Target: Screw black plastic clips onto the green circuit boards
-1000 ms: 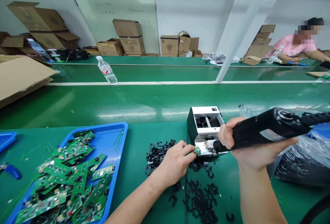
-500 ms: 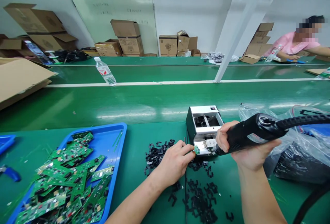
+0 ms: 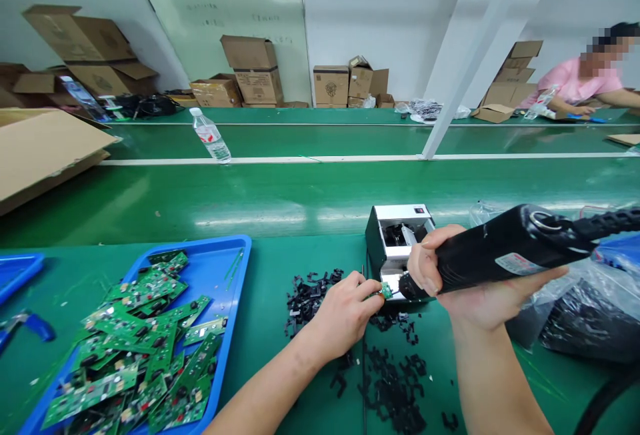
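Note:
My left hand (image 3: pixel 350 311) pinches a small green circuit board (image 3: pixel 386 290), of which only the end shows past the fingertips. My right hand (image 3: pixel 465 288) is wrapped round a black electric screwdriver (image 3: pixel 500 251), held nearly level with its cable running off to the right. Its tip points left, close by the board; whether the two touch is hidden. Just behind both hands stands a black and silver screw feeder (image 3: pixel 395 238), partly covered by my right hand. Small black plastic clips (image 3: pixel 313 298) lie heaped beside my left hand, and more clips (image 3: pixel 395 388) are scattered below the feeder.
A blue tray (image 3: pixel 240 275) of green circuit boards stands at the left, with blue-handled pliers (image 3: pixel 37 325) beside it. Plastic bags (image 3: pixel 580 308) of black parts lie at the right. Beyond are a water bottle (image 3: pixel 211 136), a post (image 3: pixel 453 88) and a person (image 3: pixel 575 81) across the bench.
My right hand has moved the screwdriver left and a little closer to the board, its rear end tilting up. The left hand keeps its pinch on the board. The view has shifted slightly.

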A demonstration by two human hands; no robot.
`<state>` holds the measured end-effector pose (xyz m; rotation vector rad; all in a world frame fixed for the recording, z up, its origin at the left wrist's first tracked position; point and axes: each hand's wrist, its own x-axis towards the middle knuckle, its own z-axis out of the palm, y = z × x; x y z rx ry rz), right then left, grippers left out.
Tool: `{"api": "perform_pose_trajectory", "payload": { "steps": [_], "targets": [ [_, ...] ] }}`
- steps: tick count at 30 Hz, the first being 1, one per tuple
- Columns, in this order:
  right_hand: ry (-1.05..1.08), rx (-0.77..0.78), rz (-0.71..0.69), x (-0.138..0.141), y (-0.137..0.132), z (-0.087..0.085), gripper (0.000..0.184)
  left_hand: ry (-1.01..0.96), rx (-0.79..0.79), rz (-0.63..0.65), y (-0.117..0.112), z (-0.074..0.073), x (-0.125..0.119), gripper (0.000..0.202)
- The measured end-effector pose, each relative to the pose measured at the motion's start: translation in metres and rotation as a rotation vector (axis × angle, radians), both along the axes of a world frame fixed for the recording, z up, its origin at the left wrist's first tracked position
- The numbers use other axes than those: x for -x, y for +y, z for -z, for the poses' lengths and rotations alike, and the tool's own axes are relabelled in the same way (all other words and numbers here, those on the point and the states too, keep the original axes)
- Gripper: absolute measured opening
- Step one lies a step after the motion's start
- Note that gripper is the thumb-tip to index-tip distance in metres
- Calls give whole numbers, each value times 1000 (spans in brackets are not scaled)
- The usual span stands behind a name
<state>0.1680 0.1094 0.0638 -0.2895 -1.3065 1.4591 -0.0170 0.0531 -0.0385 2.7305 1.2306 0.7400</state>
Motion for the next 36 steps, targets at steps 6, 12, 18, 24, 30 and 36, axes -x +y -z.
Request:
{"api": "perform_pose_trajectory", "payload": {
  "steps": [6,12,18,24,30,36],
  "targets": [
    [-14,-4,-11,2,0,4,90,8,28,3,0,0,0,25],
    [-26,10,-14,3,2,6,88,20,21,9,2,5,0,23],
    [-3,-19,-59,3,5,11,84,16,25,4,2,4,-1,23],
    [-7,-22,-76,6,5,14,85,-4,24,0,1,6,-1,21],
    [-43,-20,-77,5,3,13,87,-25,-4,3,3,8,0,22],
    [1,157,160,-26,5,4,86,-79,-10,-3,4,13,-1,16]
  ]
}}
